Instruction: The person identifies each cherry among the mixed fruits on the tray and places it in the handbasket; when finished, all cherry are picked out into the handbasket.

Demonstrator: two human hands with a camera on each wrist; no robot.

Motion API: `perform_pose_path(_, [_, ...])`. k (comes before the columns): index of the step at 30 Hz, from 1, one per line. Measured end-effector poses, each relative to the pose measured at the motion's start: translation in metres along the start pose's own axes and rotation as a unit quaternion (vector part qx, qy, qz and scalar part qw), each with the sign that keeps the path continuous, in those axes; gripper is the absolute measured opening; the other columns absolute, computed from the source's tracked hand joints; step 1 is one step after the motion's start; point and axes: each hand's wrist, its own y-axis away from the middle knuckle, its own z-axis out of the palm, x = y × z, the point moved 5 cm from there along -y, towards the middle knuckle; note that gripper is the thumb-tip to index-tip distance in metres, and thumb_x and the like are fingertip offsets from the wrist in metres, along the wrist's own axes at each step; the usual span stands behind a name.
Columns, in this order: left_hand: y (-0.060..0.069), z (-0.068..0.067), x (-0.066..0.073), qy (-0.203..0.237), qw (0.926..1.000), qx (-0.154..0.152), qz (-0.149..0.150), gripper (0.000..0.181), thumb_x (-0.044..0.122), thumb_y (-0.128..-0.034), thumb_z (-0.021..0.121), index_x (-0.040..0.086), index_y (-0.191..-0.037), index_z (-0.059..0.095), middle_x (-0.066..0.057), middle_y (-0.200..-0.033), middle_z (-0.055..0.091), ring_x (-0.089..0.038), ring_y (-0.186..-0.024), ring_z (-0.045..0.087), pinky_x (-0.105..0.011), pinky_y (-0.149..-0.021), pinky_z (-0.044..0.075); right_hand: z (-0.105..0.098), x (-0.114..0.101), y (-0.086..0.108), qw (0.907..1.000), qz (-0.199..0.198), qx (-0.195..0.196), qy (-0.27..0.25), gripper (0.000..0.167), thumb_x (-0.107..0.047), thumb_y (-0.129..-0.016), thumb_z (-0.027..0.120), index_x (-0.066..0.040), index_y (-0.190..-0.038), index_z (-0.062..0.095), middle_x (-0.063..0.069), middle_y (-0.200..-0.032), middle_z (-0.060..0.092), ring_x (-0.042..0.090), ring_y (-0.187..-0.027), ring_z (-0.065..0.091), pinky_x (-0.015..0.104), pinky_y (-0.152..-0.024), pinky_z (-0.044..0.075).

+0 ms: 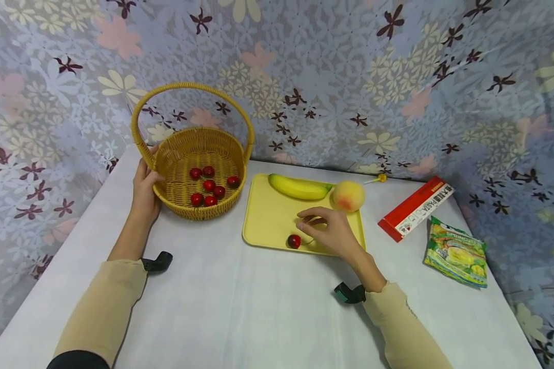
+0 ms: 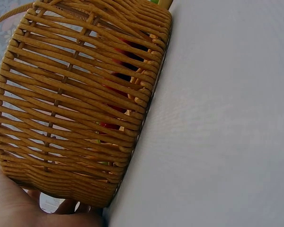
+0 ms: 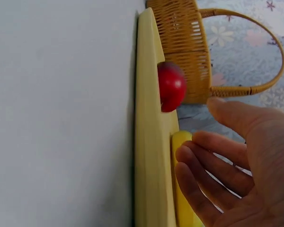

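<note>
My left hand [image 1: 145,190] grips the left side of a woven wicker basket [image 1: 198,211] with a tall arched handle; its thumb lies over the rim. Several red cherries [image 1: 209,185] lie on the basket's floor, and red shows through the weave in the left wrist view. Over the yellow tray [image 1: 263,225], my right hand [image 1: 330,230] hovers with loosely bent fingers and nothing between them. Just below its fingertips, a dark red cherry [image 1: 294,241] with a stem lies near the tray's front edge; the cherry [image 3: 171,87] stands apart from the fingers in the right wrist view.
A banana [image 1: 300,187] lies along the tray's back edge, with a peach [image 1: 349,196] at its back right corner. Behind the peach is a yellow lollipop [image 1: 381,178]. Farther right lie a red pasta box [image 1: 415,209] and a green snack packet [image 1: 457,253]. A floral cloth [image 1: 304,77] hangs behind.
</note>
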Motion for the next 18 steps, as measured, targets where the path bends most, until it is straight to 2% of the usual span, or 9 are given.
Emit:
perform_pose_path(6, [-0.001,0.0,0.0,-0.008,1.0,-0.002,0.004,0.078,-0.005,-0.089,0.039,0.03,-0.159,0.046,0.001,-0.167,0.037,-0.02,-0.144,0.036,-0.032,-0.116,0.03,0.004,0.009,0.006,0.9995,0.002,-0.023,-0.023,0.037,-0.028,-0.089,0.086,-0.012,-0.121,0.078,0.003,-0.117,0.079,0.019,-0.108,0.074,0.041,-0.099,0.057])
perform_pose_path(11, [-0.002,-0.002,0.001,-0.007,1.0,-0.004,0.002,0.078,-0.005,-0.0897,0.038,0.029,-0.159,0.045,0.001,-0.168,0.036,-0.018,-0.146,0.035,-0.032,-0.117,0.032,0.011,0.013,0.007,0.9985,-0.007,-0.051,-0.02,0.044,-0.034,-0.084,0.09,-0.018,-0.124,0.077,-0.004,-0.121,0.077,0.014,-0.117,0.07,0.039,-0.106,0.052])
perform_pose_path(18, [-0.001,-0.001,-0.001,-0.005,0.9999,-0.013,0.008,0.078,-0.006,-0.0899,0.037,0.028,-0.16,0.044,-0.001,-0.166,0.036,-0.021,-0.142,0.036,-0.032,-0.115,0.032,0.015,0.018,0.011,0.9971,-0.019,-0.062,-0.04,0.044,-0.028,-0.083,0.091,-0.021,-0.124,0.077,-0.007,-0.122,0.075,0.014,-0.118,0.067,0.033,-0.105,0.051])
